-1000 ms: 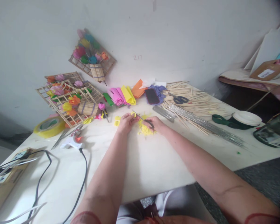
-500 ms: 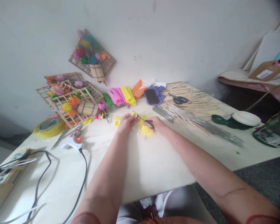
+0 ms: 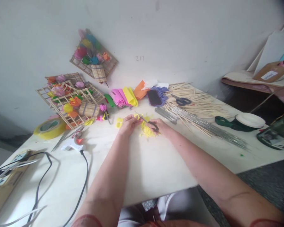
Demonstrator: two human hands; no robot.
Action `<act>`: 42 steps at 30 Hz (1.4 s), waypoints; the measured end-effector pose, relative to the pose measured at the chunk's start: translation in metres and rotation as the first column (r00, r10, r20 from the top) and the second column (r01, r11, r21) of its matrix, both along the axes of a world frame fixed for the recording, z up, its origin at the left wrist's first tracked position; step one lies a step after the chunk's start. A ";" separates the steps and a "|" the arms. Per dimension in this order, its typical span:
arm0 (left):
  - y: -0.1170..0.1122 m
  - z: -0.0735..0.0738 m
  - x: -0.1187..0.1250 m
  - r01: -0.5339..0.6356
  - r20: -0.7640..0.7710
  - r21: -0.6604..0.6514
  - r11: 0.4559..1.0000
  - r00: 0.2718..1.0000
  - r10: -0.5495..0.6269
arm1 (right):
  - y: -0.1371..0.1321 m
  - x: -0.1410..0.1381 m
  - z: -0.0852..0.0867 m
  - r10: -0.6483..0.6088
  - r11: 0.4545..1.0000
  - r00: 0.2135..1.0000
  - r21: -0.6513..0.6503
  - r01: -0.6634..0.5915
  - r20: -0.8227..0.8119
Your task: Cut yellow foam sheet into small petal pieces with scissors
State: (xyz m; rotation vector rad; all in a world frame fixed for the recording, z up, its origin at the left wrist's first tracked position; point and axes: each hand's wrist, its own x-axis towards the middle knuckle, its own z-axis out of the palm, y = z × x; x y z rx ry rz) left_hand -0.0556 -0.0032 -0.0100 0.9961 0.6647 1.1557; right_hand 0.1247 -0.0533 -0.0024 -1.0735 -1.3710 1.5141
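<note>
Head view: their right hand [image 3: 160,126] curls round scissors [image 3: 146,121], forearm [image 3: 198,157] outstretched; left hand [image 3: 129,124] pinches a yellow piece [image 3: 137,116] by the blades [image 3: 141,117]. Yellow scraps [image 3: 148,131] lie on the table [image 3: 161,164] beneath. Leftward, a stick basket [image 3: 89,109] bears orange and yellow flowers [image 3: 75,101]; against the wall [image 3: 170,41], another basket [image 3: 98,73] holds multicoloured blooms [image 3: 94,61].

Yellow on the small paper piece [image 3: 137,116], the scraps [image 3: 148,131] and the folded sheet [image 3: 130,96]. Pink on the thick roll [image 3: 119,97], orange on the flat sheet [image 3: 140,90]. Black on the held scissors' handles [image 3: 155,126], purple on the yarn [image 3: 164,93]. Pale tan on the sticks [image 3: 200,105]; tan banded with purple on the stick basket [image 3: 88,109]. White on the bench [image 3: 161,164], speckled dark grey on the floor [image 3: 267,181].
</note>
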 end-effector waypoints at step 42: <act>-0.001 0.000 0.002 -0.039 -0.010 0.002 0.999 0.999 0.039 | 0.001 0.012 0.009 -0.179 0.983 0.984 -0.033 0.178 -0.014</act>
